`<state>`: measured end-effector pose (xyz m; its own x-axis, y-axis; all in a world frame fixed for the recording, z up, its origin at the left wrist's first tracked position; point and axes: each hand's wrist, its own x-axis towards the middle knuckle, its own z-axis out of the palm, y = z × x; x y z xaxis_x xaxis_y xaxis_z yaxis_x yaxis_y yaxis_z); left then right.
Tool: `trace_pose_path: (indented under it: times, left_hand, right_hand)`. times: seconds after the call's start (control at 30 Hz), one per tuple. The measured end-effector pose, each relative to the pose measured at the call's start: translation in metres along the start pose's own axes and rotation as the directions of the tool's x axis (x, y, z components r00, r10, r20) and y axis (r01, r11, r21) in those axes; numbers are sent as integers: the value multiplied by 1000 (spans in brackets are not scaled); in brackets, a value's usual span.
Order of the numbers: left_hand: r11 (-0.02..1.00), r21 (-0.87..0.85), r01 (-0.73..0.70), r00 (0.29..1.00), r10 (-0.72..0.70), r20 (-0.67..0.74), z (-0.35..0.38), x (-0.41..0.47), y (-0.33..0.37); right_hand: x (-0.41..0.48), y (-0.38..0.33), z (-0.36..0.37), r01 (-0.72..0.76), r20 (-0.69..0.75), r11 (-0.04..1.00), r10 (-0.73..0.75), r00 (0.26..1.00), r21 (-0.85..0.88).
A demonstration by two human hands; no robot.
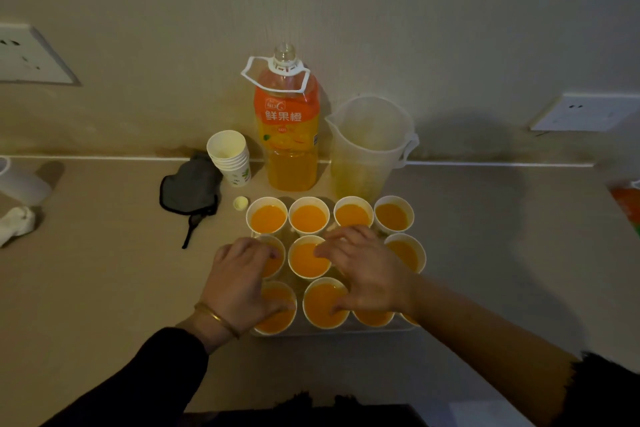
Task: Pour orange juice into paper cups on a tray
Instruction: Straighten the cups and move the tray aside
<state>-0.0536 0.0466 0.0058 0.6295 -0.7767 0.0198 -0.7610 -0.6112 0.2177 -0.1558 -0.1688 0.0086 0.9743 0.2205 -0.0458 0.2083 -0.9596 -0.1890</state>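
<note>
Left hand and right hand, fingers spread, hover over white paper cups on clear plastic tray: every visible cup filled (some hidden). Uncapped orange juice bottle at 12 o'clock. Pouring looks done.

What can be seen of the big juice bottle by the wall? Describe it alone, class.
The juice bottle is large, clear plastic, standing upright on the counter by the wall, between a stack of empty paper cups and a clear pitcher. Its neck is open, uncapped, ringed by a white carry handle. An orange label with Chinese characters wraps it; orange juice shows below.
</note>
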Motion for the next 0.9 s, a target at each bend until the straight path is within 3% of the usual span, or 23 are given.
trace_pose_path:
  times: [0.17,0.37,0.9]
  left_hand:
    - [980,83,-181,981,174,83,10,-17,-5]
    - [974,94,-204,963,183,198,18,-28,-6]
    - [915,204,-349,930,311,196,16,-16,-10]
  right_hand:
    - [-6,-4,12,191,141,976,-175,974,-107]
    - [-1,-17,20,302,191,934,-267,944,-188]
    - [4,-16,22,316,110,926,-299,948,-204]
